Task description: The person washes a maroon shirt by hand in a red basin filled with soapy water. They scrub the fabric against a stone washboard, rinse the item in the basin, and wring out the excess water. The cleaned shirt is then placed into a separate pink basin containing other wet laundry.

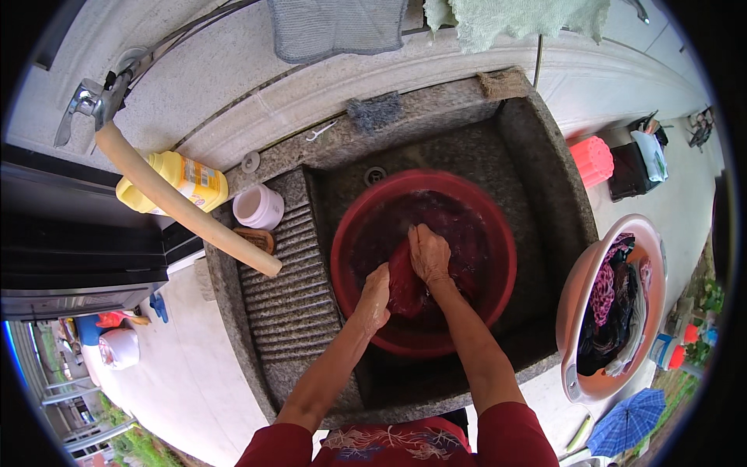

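red cloth [405, 286] between both hands [375, 295] [429, 254]

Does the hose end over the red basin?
No, the hose ends over the washboard, left of the basin.

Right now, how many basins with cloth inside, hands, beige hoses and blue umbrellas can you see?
Basins: 2 (red basin, pink basin)
Hands: 2 (left hand, right hand)
Beige hose: 1
Blue umbrella: 1
Total: 6
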The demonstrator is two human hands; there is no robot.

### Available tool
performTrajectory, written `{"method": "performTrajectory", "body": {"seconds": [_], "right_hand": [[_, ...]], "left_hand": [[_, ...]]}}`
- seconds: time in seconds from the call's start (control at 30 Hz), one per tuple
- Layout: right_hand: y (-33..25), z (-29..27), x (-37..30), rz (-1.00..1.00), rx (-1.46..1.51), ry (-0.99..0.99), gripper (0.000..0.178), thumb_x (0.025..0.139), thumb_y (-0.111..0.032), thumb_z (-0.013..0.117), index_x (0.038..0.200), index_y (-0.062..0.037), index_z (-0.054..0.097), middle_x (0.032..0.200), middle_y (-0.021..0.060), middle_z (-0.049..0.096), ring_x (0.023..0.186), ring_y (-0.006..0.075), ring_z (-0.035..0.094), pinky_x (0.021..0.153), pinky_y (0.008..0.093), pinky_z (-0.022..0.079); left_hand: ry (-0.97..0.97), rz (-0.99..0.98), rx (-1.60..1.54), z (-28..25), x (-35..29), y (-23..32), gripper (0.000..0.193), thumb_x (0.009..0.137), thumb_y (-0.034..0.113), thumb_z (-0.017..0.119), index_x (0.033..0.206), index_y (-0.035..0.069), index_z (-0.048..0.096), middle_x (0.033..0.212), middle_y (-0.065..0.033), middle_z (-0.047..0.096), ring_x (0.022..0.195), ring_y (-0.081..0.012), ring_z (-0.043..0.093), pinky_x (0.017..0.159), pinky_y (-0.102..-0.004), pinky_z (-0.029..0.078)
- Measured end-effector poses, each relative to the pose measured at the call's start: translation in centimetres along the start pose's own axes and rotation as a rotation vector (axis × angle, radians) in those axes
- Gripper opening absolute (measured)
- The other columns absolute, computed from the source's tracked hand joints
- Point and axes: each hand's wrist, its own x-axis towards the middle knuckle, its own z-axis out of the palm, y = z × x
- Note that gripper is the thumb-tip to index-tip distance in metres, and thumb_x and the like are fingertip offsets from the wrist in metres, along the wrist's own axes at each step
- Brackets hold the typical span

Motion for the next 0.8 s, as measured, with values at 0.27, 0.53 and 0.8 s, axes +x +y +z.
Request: {"method": "performTrajectory", "body": {"seconds": [0.27, 0.53, 0.8], "right_hand": [[2.9, 8.3, -2.0, -0.200, -0.193, -0.074, 0.027, 0.085, -0.014, 0.057, 0.109, -0.0025, 0.055, 0.100, 0.0210, 0.054, 0.090, 0.0379, 0.057, 0.078, 0.0448, 0.049], [6.0, 5.6, -0.7, 0.495, 0.571, 0.126, 0.031, 0.083, -0.004, 0.049, 0.111, 0.0065, 0.053, 0.094, 0.0132, 0.064, 0.084, 0.0179, 0.059, 0.074, 0.0306, 0.047], [-8.6, 2.1, -7.6, -0.234, 0.043, 0.039, 0.023, 0.077, -0.024, 0.066, 0.068, -0.0068, 0.054, 0.062, 0.0127, 0.061, 0.056, 0.0313, 0.063, 0.051, 0.0388, 0.051]], "left_hand": [[0.424, 0.541, 0.950, -8.5, 9.4, -2.9, 0.053, 0.083, 0.029, 0.064, 0.126, 0.003, 0.048, 0.119, -0.0157, 0.059, 0.109, -0.0320, 0.057, 0.088, -0.0393, 0.044], [0.260, 0.141, -0.018, -1.9, 4.4, 0.6, 0.052, 0.082, 0.049, 0.067, 0.118, 0.015, 0.053, 0.106, 0.0021, 0.058, 0.092, -0.0191, 0.056, 0.082, -0.0398, 0.048], [-0.706, 0.268, -0.496, -6.1, 6.1, -3.1, 0.032, 0.093, 0.044, 0.051, 0.106, 0.016, 0.057, 0.098, -0.0003, 0.060, 0.092, -0.0175, 0.059, 0.080, -0.0355, 0.051]]}}
